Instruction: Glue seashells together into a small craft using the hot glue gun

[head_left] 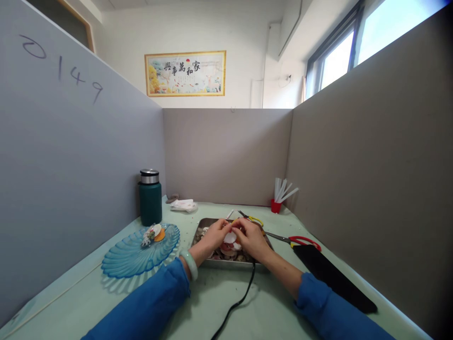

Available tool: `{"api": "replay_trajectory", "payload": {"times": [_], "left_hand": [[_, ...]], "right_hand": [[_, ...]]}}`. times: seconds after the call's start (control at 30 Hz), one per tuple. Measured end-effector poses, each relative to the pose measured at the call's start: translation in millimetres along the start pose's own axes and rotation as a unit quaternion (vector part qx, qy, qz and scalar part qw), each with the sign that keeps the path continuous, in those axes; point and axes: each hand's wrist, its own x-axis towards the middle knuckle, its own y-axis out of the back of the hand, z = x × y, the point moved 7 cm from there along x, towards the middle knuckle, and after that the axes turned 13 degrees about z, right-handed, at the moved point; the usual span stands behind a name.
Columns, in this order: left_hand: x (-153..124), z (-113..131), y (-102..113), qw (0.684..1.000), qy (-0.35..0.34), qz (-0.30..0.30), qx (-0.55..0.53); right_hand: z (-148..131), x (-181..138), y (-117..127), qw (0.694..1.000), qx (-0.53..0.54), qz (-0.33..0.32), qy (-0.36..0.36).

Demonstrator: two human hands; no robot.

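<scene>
My left hand (218, 234) and my right hand (248, 236) meet over a metal tray (226, 265) at the middle of the table. The fingertips of both are pinched together around something small that they mostly hide. Just below them shows a white, round, shell-like piece (230, 237); whether it is held or lies in the tray I cannot tell. Mixed shell-like pieces (226, 254) in brown, pink and white fill the tray. A black cord (244, 297) runs from the tray's front edge toward me.
On the left, a blue scalloped glass plate (130, 257) bears a few shell-like pieces (154, 234), beside a green bottle (150, 203). Red-handled scissors (300, 241) and a black flat object (332, 276) lie right. Behind are a red cup (276, 206) with white sticks and a white packet (183, 205).
</scene>
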Motion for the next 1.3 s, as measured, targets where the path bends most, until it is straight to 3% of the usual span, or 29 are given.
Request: {"api": "replay_trajectory", "payload": {"times": [0.4, 0.87, 1.3], "left_hand": [[4, 0, 5, 0.999, -0.009, 0.028, -0.013], [-12, 1, -4, 0.985, 0.115, -0.072, -0.105], [-11, -1, -7, 0.979, 0.118, -0.082, -0.144]], "right_hand": [[3, -2, -4, 1.000, -0.001, -0.024, -0.017], [-2, -1, 3, 1.000, -0.006, 0.018, 0.004], [-8, -1, 3, 0.999, -0.022, 0.014, 0.020]]}}
